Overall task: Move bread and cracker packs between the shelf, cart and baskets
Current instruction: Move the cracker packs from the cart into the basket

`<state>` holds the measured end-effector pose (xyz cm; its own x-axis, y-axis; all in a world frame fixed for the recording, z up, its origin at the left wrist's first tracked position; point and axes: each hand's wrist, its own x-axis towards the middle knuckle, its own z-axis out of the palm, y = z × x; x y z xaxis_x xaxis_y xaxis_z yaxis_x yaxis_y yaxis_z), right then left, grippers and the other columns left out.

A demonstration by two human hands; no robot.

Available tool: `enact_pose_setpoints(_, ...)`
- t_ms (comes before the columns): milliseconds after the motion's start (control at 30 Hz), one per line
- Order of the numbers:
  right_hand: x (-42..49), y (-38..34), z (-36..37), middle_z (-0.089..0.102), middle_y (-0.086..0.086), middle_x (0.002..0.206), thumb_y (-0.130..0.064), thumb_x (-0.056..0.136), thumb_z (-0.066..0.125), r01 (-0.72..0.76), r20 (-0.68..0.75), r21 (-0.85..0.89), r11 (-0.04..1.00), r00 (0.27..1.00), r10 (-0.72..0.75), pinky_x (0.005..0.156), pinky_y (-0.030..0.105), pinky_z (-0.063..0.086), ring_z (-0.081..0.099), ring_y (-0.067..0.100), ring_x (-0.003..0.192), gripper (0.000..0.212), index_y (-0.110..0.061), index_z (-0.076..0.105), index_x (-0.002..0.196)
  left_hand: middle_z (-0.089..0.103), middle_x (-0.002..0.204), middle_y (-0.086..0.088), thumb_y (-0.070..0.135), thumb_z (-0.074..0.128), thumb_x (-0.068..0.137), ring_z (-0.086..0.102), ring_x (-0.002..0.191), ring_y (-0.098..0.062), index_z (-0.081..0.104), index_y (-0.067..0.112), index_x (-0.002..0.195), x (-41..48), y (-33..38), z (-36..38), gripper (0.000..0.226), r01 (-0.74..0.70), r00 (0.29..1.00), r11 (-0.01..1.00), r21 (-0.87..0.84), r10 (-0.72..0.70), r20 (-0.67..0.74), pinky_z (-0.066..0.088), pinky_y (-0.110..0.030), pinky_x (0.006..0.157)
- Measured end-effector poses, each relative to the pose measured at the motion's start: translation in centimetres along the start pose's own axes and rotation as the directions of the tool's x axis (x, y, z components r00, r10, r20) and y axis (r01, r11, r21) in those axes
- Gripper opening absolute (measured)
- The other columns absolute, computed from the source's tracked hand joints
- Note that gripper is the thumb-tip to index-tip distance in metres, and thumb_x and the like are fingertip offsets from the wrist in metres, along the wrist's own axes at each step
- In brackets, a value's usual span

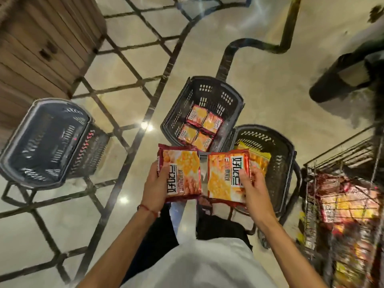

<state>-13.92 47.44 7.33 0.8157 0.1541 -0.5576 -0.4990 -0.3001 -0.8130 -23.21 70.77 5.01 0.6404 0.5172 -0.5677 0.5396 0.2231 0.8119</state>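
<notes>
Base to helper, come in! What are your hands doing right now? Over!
Left hand grips left cracker pack, right hand grips right cracker pack. Both held above the baskets; middle basket holds four packs. Nothing blocking the drop.

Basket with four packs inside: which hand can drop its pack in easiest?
Probably the left hand: its cracker pack is nearest that basket; the right hand holds the other pack over the neighbouring basket.

Wire cart cut off by the right edge, the packs inside it blurred. A yellow pack in the near basket lies partly hidden behind the pack held by the right hand.
</notes>
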Motion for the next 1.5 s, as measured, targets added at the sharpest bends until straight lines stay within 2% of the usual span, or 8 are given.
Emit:
enact_pose_setpoints(133, 3.2, -2.3, 4.1, 0.068, -0.010, 0.128, -0.042, 0.105, 0.053, 0.005, -0.121, 0.028, 1.000, 0.993, -0.002, 0.097, 0.035, 0.057, 0.069, 0.008, 0.115, 0.036, -0.030, 0.053, 0.139, 0.072, 0.120, -0.004, 0.057, 0.054, 0.095, 0.073, 0.105, -0.023, 0.058, 0.022, 0.132, 7.0, 2.7, -2.2, 0.051, 0.019, 0.994, 1.000, 0.025, -0.021, 0.110, 0.058, -0.050, 0.094)
enact_pose_setpoints(267, 6.1, -3.3, 6.6, 0.066, -0.010, 0.132, -0.042, 0.106, 0.054, -0.007, -0.193, 0.061, 0.998, 0.981, 0.018, 0.101, 0.033, 0.053, 0.065, 0.007, 0.120, 0.038, -0.029, 0.052, 0.141, 0.072, 0.119, -0.003, 0.045, 0.058, 0.100, 0.074, 0.102, -0.019, 0.055, 0.027, 0.132, 13.0, 5.9, -3.2, 0.037, 0.009, 0.980, 0.999, 0.041, -0.017, 0.200, 0.061, -0.038, 0.086)
enact_pose_setpoints(433, 10.8, -4.3, 7.8, 0.066, -0.012, 0.125, -0.036, 0.107, 0.052, -0.065, -0.202, 0.096, 0.993, 0.976, 0.084, 0.074, 0.007, 0.051, 0.066, -0.002, 0.106, 0.028, -0.030, 0.051, 0.135, 0.071, 0.121, -0.006, 0.034, 0.053, 0.104, 0.073, 0.105, -0.024, 0.054, 0.021, 0.138, 19.1, 8.0, -2.1, 0.036, 0.063, 0.978, 0.994, 0.092, -0.080, 0.191, 0.062, -0.035, 0.081)
enact_pose_setpoints(667, 21.3, -2.1, 7.8, 0.060, -0.019, 0.110, -0.022, 0.108, 0.054, -0.140, -0.187, 0.089, 0.986, 0.970, 0.155, 0.067, 0.005, 0.050, 0.066, -0.011, 0.088, 0.023, -0.019, 0.049, 0.130, 0.070, 0.116, 0.009, 0.032, 0.058, 0.102, 0.070, 0.104, -0.016, 0.058, 0.033, 0.130, 26.7, 7.8, 3.0, 0.028, 0.097, 0.983, 0.969, 0.226, -0.129, 0.130, 0.059, -0.045, 0.093)
enact_pose_setpoints(967, 37.1, 9.2, 10.1, 0.070, 0.004, 0.124, -0.024, 0.105, 0.061, -0.310, -0.203, -0.008, 0.951, 0.931, 0.302, 0.092, 0.041, 0.060, 0.070, 0.023, 0.114, 0.031, -0.014, 0.054, 0.134, 0.071, 0.120, -0.003, 0.034, 0.065, 0.098, 0.070, 0.109, -0.023, 0.058, 0.021, 0.133, 40.3, -1.1, 7.7, 0.038, 0.159, 0.979, 0.923, 0.349, -0.192, 0.062, 0.057, -0.052, 0.097)
enact_pose_setpoints(1100, 44.1, 15.1, 12.4, 0.065, 0.001, 0.127, -0.024, 0.106, 0.058, -0.371, -0.208, -0.031, 0.928, 0.911, 0.357, 0.091, 0.036, 0.056, 0.066, 0.023, 0.116, 0.038, -0.015, 0.047, 0.142, 0.067, 0.125, -0.005, 0.027, 0.062, 0.101, 0.066, 0.115, -0.024, 0.052, 0.015, 0.138, 46.4, -6.7, 9.9, 0.040, 0.140, 0.966, 0.899, 0.415, -0.215, 0.141, 0.054, -0.049, 0.102)
enact_pose_setpoints(1200, 48.9, 19.7, 14.2, 0.065, 0.002, 0.134, -0.026, 0.107, 0.056, -0.417, -0.201, -0.064, 0.906, 0.895, 0.398, 0.103, 0.045, 0.054, 0.064, 0.024, 0.121, 0.040, -0.013, 0.047, 0.144, 0.068, 0.124, -0.001, 0.046, 0.064, 0.093, 0.066, 0.115, -0.021, 0.055, 0.022, 0.135, 50.2, -10.6, 11.3, 0.049, 0.092, 0.961, 0.856, 0.509, -0.210, 0.179, 0.051, -0.050, 0.104)
enact_pose_setpoints(1500, 58.9, 30.6, 17.5, 0.066, 0.010, 0.135, -0.024, 0.108, 0.053, -0.572, -0.263, -0.095, 0.814, 0.803, 0.534, 0.108, 0.049, 0.050, 0.063, 0.031, 0.124, 0.034, -0.013, 0.051, 0.140, 0.065, 0.116, 0.006, 0.025, 0.056, 0.104, 0.063, 0.113, -0.017, 0.051, 0.022, 0.132, 57.6, -18.1, 13.2, 0.029, 0.116, 0.957, 0.802, 0.586, -0.249, 0.151, 0.052, -0.032, 0.098)
